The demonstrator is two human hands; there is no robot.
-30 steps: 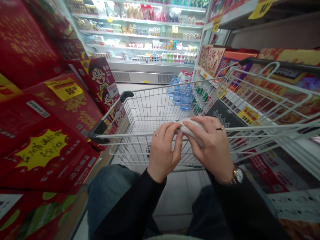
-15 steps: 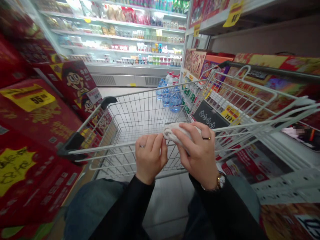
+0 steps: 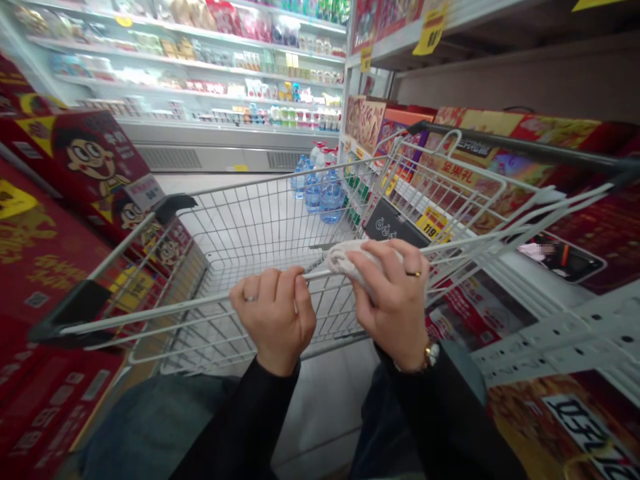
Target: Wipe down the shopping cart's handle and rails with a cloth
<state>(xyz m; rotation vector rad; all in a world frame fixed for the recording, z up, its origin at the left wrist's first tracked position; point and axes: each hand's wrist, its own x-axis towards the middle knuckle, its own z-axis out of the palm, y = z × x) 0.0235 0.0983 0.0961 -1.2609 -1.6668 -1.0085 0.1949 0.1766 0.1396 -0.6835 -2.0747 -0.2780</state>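
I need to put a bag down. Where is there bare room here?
Inside the cart, between its wire walls, ahead of the left hand on the rim and the right hand on the cloth. The floor beyond the cart is bare too. Red boxes crowd its left side, shelf boxes its right.

Left hand (image 3: 273, 313): thin silver-tone ring (image 3: 249, 298) on one finger. Right hand (image 3: 395, 300): dark, narrow band (image 3: 413, 273) on one finger. Gold-tone wristwatch (image 3: 430, 353) on the right wrist, partly under the cuff, dial not readable. Both arms in long black sleeves, left sleeve (image 3: 245, 427) and right sleeve (image 3: 440, 427), plain, no markings visible. Legs in blue-grey denim trousers (image 3: 150, 427).
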